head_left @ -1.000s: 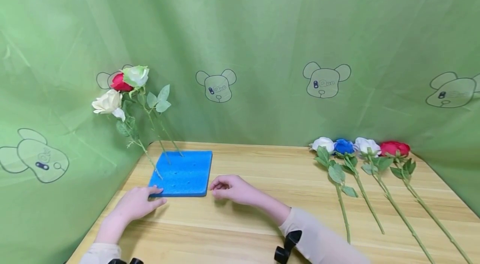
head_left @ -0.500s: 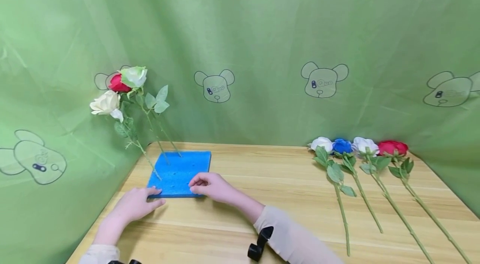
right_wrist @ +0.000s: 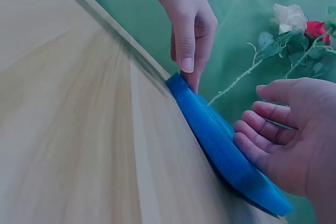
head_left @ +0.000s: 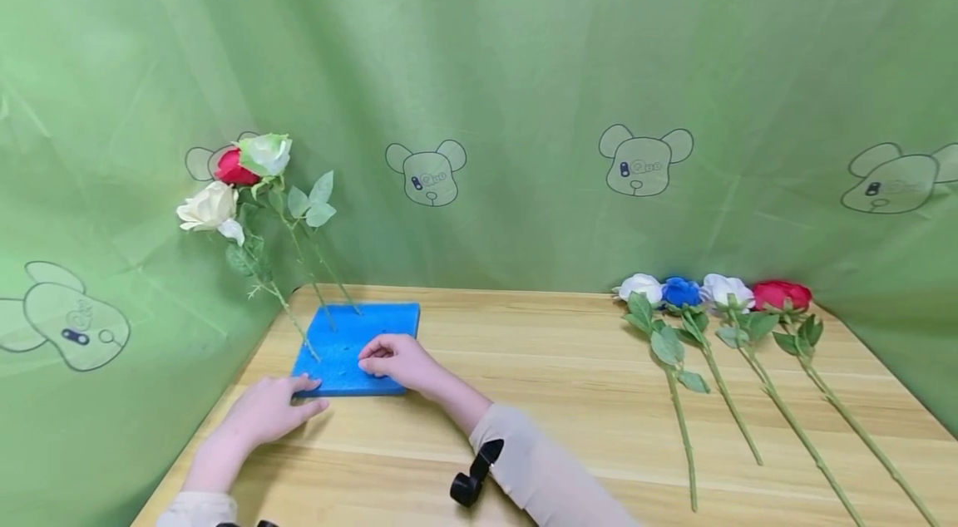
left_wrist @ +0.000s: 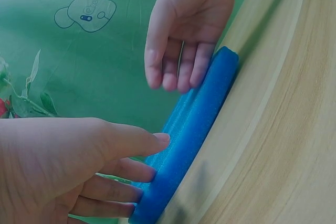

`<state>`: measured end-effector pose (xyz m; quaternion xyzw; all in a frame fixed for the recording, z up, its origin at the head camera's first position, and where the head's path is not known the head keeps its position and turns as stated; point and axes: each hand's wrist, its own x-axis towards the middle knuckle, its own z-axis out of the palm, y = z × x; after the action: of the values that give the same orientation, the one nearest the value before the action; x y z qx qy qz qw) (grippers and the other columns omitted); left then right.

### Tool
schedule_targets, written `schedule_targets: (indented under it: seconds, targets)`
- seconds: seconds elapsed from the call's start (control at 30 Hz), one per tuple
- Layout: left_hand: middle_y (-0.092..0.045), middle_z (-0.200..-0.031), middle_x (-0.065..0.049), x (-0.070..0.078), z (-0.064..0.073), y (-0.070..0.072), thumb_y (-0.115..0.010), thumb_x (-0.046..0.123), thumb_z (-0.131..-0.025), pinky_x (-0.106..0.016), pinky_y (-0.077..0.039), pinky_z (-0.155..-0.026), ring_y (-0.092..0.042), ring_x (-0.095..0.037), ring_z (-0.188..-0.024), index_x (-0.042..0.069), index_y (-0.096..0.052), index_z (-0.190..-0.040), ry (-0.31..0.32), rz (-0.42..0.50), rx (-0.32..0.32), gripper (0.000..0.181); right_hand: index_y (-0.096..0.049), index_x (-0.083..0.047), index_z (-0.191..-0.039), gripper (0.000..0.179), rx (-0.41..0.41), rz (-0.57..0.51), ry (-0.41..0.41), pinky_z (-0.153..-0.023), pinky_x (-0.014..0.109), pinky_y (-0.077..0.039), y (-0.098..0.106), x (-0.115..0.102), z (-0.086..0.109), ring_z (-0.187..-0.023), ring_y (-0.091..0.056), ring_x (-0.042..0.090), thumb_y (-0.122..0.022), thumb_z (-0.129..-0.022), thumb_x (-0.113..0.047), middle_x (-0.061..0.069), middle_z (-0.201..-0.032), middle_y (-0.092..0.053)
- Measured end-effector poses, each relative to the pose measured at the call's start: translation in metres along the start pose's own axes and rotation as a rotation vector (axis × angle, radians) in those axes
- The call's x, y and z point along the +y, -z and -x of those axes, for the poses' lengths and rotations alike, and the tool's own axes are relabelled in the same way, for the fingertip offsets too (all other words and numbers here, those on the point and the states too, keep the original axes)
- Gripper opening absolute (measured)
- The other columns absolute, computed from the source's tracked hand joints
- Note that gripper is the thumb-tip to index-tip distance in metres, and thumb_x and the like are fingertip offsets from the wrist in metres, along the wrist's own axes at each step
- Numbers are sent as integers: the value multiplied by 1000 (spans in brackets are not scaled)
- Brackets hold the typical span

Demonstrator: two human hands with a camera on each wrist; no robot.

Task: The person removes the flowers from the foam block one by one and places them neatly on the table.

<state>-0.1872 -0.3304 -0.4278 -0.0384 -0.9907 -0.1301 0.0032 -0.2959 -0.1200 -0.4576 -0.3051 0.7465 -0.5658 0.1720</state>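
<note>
A blue foam board [head_left: 389, 317] lies at the left of the table. Three artificial roses stand in it, leaning left: a cream one [head_left: 208, 207], a red one [head_left: 235, 168] and a white-green one [head_left: 265, 153]. My left hand [head_left: 265, 412] rests at the board's front left corner, fingertips touching its edge. Over the front right part of the board is my right hand [head_left: 397, 361], its fingers loosely bent. In the right wrist view nothing shows between the fingers of that hand [right_wrist: 294, 129], which overlap the board's edge.
On the right side of the wooden table [head_left: 524, 377] lie several more roses, heads toward the back: a white one [head_left: 642, 288], a blue one [head_left: 681, 292], another white one [head_left: 726, 293] and a red one [head_left: 782, 295]. A green curtain [head_left: 524, 53] hangs behind the table.
My right hand has moved left, from beside the board to over its front right part. The left hand has stayed at the front left corner.
</note>
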Motion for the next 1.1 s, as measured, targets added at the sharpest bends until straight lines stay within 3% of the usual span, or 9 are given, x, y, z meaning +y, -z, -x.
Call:
schedule_targets:
  seconds: [0.3,0.53,0.9,1.1]
  targets:
    - [-65,-125,-23,-1,-1,0,-65,50,-88,-61,-49,-94,-60,-47,-115,10,-69,-122,-9,-3,3,52,-71,-2,-102,18,37,-136,-79,-79,32,-61,-9,3,-25,-83,-70,24,-69,-91,-16,11,-92,-72]
    - [-65,-125,-22,-2,-1,-1,-64,52,-88,-61,-50,-93,-60,-47,-115,11,-69,-122,-8,-2,1,53,-71,0,-105,21,37,-173,-103,-77,27,-61,-14,4,-40,-81,-70,16,-70,-90,-15,8,-92,-73]
    - [-65,-126,-20,-6,0,-2,-64,49,-90,-61,-49,-95,-59,-47,-117,10,-69,-121,-6,2,-6,50,-73,-5,-108,25,42,-86,-61,-72,20,-54,-31,3,-58,-78,-63,4,-72,-89,-20,3,-97,-74]
    - [-67,-125,-18,-6,-1,-2,-64,48,-89,-60,-50,-94,-60,-46,-116,10,-69,-121,-11,-8,5,50,-75,-11,-105,21,56,-12,-58,-75,19,-51,-41,2,-67,-84,-62,2,-73,-88,-23,-2,-99,-73]
